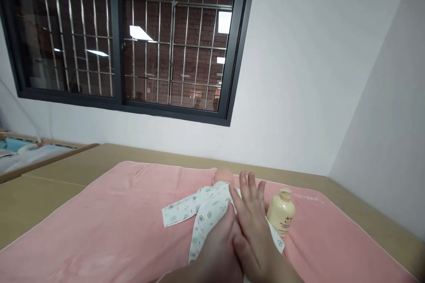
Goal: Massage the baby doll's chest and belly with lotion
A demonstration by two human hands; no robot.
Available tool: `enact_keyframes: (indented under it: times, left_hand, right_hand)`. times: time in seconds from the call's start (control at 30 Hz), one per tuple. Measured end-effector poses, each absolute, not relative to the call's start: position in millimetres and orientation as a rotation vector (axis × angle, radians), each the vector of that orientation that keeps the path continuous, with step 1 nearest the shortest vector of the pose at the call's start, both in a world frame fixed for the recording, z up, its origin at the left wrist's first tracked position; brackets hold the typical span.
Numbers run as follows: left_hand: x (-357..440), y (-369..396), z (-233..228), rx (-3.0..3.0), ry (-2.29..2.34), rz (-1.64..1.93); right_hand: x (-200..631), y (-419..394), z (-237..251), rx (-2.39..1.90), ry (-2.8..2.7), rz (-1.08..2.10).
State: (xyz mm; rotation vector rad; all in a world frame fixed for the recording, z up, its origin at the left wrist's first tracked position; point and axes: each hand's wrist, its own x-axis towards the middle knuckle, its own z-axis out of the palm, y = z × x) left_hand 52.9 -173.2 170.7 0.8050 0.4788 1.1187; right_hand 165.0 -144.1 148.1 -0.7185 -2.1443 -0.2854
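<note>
My right hand (252,212) is open, back towards me, with its fingers stretched out and spread. It lies against my left hand (226,225), which is seen from the thumb side. The left hand's fingers are mostly hidden behind the right, so their pose is unclear. Both hands are over a baby doll in a white printed top (207,210), one sleeve stretched out to the left. Beyond the hands shows the doll's bald head (224,177); its body is largely covered by my arms. Close to my right hand, a pale yellow pump bottle (282,212) stands upright.
A pink towel (133,221) is spread over the wooden table (79,163), beneath the doll and bottle. White wall (282,97) and a dark-framed, barred window (172,53) rise behind. At the far left is a wooden-edged compartment (40,159) with cloths inside.
</note>
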Motion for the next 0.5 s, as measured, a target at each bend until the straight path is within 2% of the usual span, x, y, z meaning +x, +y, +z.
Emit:
enact_keyframes:
  times: [0.07, 0.17, 0.3, 0.4, 0.5]
  left_hand:
    - [35.0, -174.9, 183.4, 0.814, 0.412, 0.996]
    - [10.0, -164.9, 190.4, 0.815, 0.349, 1.055]
    - [13.5, -137.2, 169.5, 0.881, 0.171, 1.053]
    - [45.0, -123.9, 137.6, 0.940, 0.191, 1.055]
    - [78.3, -128.5, 112.8, 0.897, 0.355, 1.140]
  right_hand:
    - [165.5, -141.4, 147.0, -0.797, -2.132, -0.297]
    - [148.7, -137.3, 119.9, -0.697, -2.155, -0.449]
    - [118.0, -139.2, 82.4, -0.450, -1.985, -0.751]
    - [118.5, -140.1, 89.6, -0.413, -2.069, -0.799]
    - [143.3, -132.9, 119.6, -0.346, -2.196, -0.745]
